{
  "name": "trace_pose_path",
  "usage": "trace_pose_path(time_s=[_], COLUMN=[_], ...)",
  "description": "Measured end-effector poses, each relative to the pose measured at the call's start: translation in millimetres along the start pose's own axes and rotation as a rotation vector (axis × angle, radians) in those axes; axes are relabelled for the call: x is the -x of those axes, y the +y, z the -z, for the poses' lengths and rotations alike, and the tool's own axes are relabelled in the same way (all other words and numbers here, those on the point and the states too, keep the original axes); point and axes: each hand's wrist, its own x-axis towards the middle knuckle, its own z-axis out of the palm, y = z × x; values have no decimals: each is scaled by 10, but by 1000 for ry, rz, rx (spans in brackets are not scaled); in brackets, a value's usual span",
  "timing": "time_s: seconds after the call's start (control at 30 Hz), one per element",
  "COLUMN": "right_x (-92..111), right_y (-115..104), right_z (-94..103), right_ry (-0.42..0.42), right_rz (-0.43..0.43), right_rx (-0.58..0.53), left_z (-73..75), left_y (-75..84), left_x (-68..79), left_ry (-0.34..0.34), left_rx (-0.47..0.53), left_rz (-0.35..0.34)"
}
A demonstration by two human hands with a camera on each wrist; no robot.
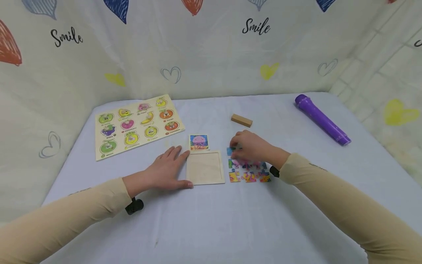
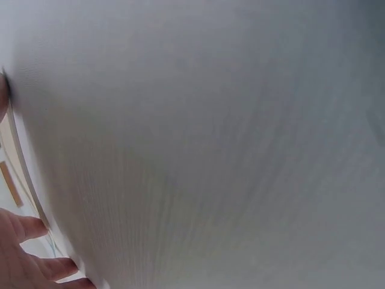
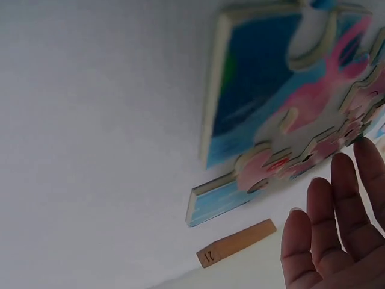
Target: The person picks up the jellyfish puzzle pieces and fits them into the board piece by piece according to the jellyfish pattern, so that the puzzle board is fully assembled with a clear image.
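Observation:
My left hand (image 1: 168, 170) lies with fingers spread at the left side of a shallow wooden puzzle tray (image 1: 206, 168), its fingertips and thumb on the rim. Beyond the tray is a small picture card (image 1: 199, 142) with a pink jellyfish-like creature. My right hand (image 1: 250, 146) is over the upper part of several colourful jigsaw pieces (image 1: 249, 177) laid in rows, hiding some. Its thumb and forefinger are around a blue corner jigsaw piece (image 1: 229, 151). The right wrist view shows fairly straight fingers (image 3: 322, 211), one fingertip right at the edge of the pieces.
A wooden block (image 1: 241, 120) lies behind the pieces. At the back left is a fruit puzzle board (image 1: 140, 126). A purple microphone-shaped tube (image 1: 323, 119) lies at the right. White cloth (image 1: 184, 227) covers the table, and a printed curtain (image 1: 211, 47) hangs behind it.

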Motion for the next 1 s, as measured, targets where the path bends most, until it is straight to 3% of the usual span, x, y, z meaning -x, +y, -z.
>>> trace_pose_path(time_s=[0.13,0.6,0.77,1.0], right_x=[-7,-60,-164,-324], right_y=[-29,-155,-332,-602], right_z=[2,50,29,-84], right_ry=[4,72,17,-75], right_rz=[-12,-41,-95,-180], right_rx=[-38,-359,-458,-498], left_z=[3,-25,-32,-30], left_y=[14,-9,-22,-15], left_x=[18,10,7,2], left_ry=[7,1,3,2], left_rx=[-8,0,-1,1], left_rz=[-1,11,16,11])
